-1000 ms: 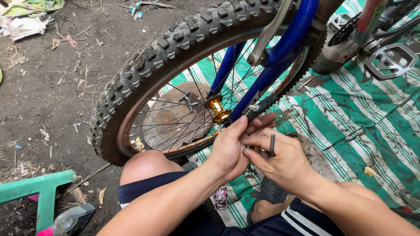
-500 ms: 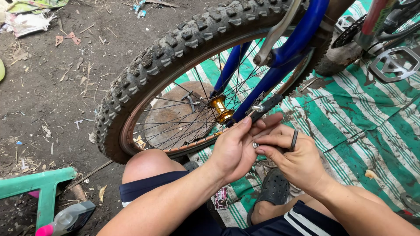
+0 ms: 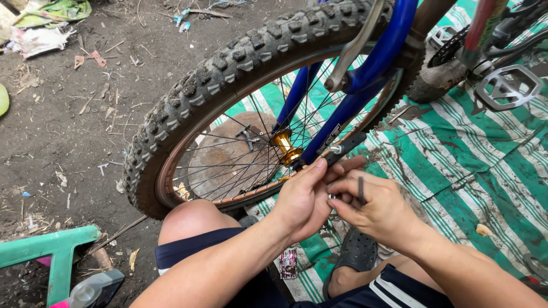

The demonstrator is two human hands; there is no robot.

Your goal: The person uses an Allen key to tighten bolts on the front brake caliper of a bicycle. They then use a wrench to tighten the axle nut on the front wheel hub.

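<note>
My right hand is pinched around a slim dark tool, its shaft standing up out of my knuckles, and my left hand is curled with its fingertips pressed to a black lever at the bottom of the fork; whether those fingers actually clamp anything I cannot tell, as my own knuckles hide the small part between the two hands.

Going by size: the knobby tyre arches over everything, with the blue fork running down through the spokes to the gold hub. Under it lies a green striped tarp and, behind the spokes, a round flat stone. A second bicycle's pedal sits well off to the upper right.

What matters is this: the lever lies just above and slightly left of my grip, its long axis slanting up to the right, roughly along the fork leg. My left hand is touching its lower end and is the nearer one; the right sits just below and to the right, the tool nearly upright and apart from the lever. The hub is just left of my left fingertips.
</note>
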